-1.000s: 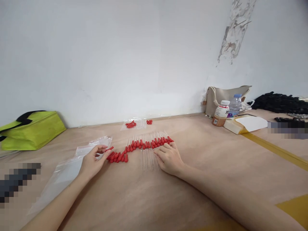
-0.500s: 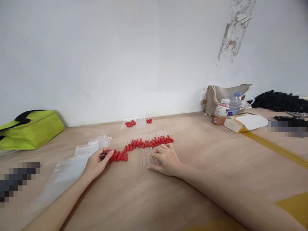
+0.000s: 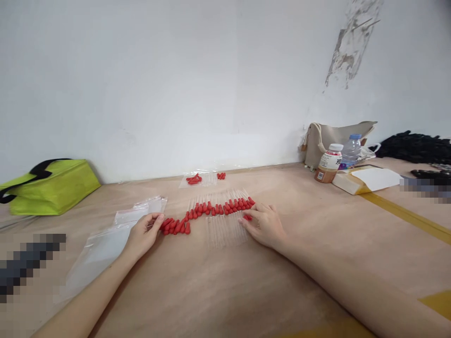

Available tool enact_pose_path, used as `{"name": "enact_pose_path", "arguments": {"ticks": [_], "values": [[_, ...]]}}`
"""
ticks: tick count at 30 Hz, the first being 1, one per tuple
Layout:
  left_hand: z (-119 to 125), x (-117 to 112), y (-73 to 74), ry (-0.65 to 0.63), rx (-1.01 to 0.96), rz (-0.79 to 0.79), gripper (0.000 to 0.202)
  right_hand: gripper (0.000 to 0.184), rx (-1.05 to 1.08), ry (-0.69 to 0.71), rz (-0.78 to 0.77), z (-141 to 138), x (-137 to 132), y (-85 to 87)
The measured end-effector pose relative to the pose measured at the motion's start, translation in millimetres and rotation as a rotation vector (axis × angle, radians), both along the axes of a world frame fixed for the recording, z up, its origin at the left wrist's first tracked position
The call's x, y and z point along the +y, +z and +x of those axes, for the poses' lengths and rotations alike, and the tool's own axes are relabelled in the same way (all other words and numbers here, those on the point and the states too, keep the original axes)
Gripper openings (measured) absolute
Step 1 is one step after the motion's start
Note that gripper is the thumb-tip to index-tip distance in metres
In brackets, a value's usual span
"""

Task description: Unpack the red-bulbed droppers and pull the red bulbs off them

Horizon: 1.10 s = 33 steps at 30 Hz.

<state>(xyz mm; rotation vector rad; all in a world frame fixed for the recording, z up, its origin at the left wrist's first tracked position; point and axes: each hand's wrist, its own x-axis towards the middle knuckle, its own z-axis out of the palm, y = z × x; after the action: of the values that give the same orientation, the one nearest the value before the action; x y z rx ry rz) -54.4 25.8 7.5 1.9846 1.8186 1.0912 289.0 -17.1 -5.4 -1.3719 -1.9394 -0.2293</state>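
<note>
My left hand (image 3: 143, 233) rests at the left end of a small pile of loose red rubber bulbs (image 3: 175, 226), thumb and fingers pinched together. Whatever is between those fingertips is hidden. A long row of droppers with red bulbs (image 3: 220, 209) lies beyond, their thin clear tubes pointing toward the wall. On the near side of that row, several bare clear tubes (image 3: 223, 231) lie side by side. My right hand (image 3: 267, 226) is at the right end of the row, and a red bulb (image 3: 248, 217) shows between its thumb and fingers.
Clear zip bags (image 3: 102, 249) lie left of my left hand. Small bags with red pieces (image 3: 193, 179) sit by the wall. A lime-green bag (image 3: 59, 188) stands at left. A drink bottle (image 3: 329, 164), a beige bag (image 3: 313, 145) and a black heap (image 3: 412, 146) are at right.
My right hand has moved right from over the clear tubes to the row's right end, and a red bulb now shows in its fingers. My left hand stays by the loose bulbs.
</note>
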Motion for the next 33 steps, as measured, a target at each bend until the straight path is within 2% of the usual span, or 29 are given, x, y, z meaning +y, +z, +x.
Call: {"name": "enact_pose_path", "arguments": {"ticks": [4, 6, 9, 13, 15, 18, 25, 28, 33], "values": [[0.3, 3.3, 4.0, 0.033, 0.044, 0.027, 0.036, 0.022, 0.051, -0.062, -0.014, 11.0, 8.1, -4.2], [5.9, 5.7, 8.8, 0.004, 0.097, 0.072, 0.037, 0.022, 0.085, -0.084, -0.006, 12.8, 12.0, -5.9], [24.0, 9.2, 19.1, -0.142, 0.276, 0.154, 0.034, 0.021, 0.131, -0.104, 0.006, 13.7, 15.7, -7.9], [56.8, 16.0, 30.6, -0.372, 0.487, 0.170, 0.033, 0.021, 0.148, -0.112, 0.025, 14.8, 16.2, -10.9], [70.4, 21.6, 32.6, -0.420, 0.565, 0.175, 0.032, 0.021, 0.131, -0.109, 0.040, 15.0, 15.8, -12.3], [84.0, 31.3, 30.9, -0.429, 0.629, 0.205, 0.033, 0.020, 0.113, -0.100, 0.051, 14.5, 15.2, -13.0], [97.6, 41.2, 21.1, -0.452, 0.640, 0.300, 0.021, 0.017, 0.134, -0.086, 0.043, 12.7, 13.1, -10.9], [99.3, 39.2, 19.1, -0.445, 0.567, 0.358, 0.021, 0.017, 0.127, -0.080, 0.052, 12.8, 12.2, -10.2], [96.5, 25.4, 18.4, -0.305, 0.345, 0.435, 0.024, 0.017, 0.129, -0.077, 0.066, 13.3, 12.5, -10.7]]}}
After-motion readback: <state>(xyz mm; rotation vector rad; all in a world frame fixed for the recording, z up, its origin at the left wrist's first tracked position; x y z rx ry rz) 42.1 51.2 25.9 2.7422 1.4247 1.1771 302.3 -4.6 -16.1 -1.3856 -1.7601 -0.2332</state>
